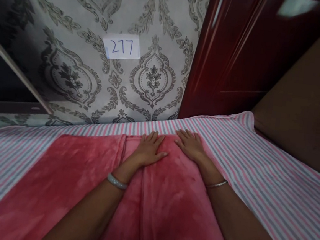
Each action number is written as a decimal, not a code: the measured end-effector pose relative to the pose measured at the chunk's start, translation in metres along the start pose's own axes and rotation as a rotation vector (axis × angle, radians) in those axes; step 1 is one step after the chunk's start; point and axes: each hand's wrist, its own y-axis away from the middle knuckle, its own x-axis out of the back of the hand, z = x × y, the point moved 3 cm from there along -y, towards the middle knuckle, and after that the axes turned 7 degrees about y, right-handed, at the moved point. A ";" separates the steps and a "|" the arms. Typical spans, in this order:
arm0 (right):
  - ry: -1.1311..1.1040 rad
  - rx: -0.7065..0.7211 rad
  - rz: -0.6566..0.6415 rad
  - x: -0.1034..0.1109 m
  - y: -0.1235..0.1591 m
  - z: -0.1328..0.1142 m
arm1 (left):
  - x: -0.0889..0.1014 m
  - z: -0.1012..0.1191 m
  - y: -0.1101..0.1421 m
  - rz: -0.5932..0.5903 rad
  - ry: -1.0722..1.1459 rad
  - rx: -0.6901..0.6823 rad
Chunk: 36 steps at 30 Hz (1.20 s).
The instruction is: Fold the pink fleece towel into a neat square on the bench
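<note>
A plush pink-red blanket [173, 210] lies partly folded over on a striped sheet [273, 167]. My left hand [148, 149] rests flat on the folded part close to its far edge, fingers apart. Further right, my right hand [190, 144] is spread on the blanket's far right corner, its fingertips near the sheet. Neither hand grips anything. A fold edge runs down the blanket below my left hand, and a single layer extends to the left. The blanket's near end goes out of view.
Behind the bed stands a patterned wall [161, 31] bearing a paper label [123, 47] marked 277. A dark red glossy panel [228, 54] adjoins it, with a brown surface [310, 94] at the right. A dark framed object [6, 71] stands at the far left.
</note>
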 end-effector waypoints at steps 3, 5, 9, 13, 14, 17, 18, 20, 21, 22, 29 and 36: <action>0.018 -0.056 -0.019 -0.003 -0.001 0.006 | -0.004 -0.004 -0.002 -0.022 0.011 0.040; 0.001 -0.130 -0.033 -0.003 -0.003 0.013 | -0.003 -0.006 -0.003 -0.031 0.028 0.050; -0.052 -0.255 -0.068 -0.002 -0.003 0.025 | 0.000 -0.005 -0.002 -0.024 0.041 0.056; -0.056 -0.260 -0.066 -0.001 -0.003 0.027 | 0.001 -0.005 -0.003 0.015 0.059 0.042; -0.054 -0.259 -0.058 -0.001 -0.003 0.027 | 0.001 -0.005 -0.004 0.037 0.069 0.028; -0.060 -0.259 -0.033 -0.001 -0.002 0.027 | 0.005 -0.012 -0.007 0.157 0.101 0.028; -0.068 -0.258 -0.028 -0.001 -0.002 0.027 | 0.006 -0.016 -0.009 0.199 0.109 0.052; -0.085 -0.252 -0.021 -0.002 -0.002 0.027 | 0.008 -0.023 -0.011 0.264 0.109 0.113; -0.094 -0.250 -0.016 -0.002 -0.002 0.028 | 0.009 -0.026 -0.013 0.284 0.103 0.135; -0.101 -0.248 -0.009 -0.003 -0.003 0.029 | 0.009 -0.029 -0.014 0.301 0.096 0.146; -0.113 -0.233 0.076 -0.010 -0.005 0.036 | 0.005 -0.041 -0.021 0.429 0.273 0.169; -0.100 -0.252 0.060 -0.008 -0.004 0.034 | 0.004 -0.044 -0.022 0.495 0.404 0.217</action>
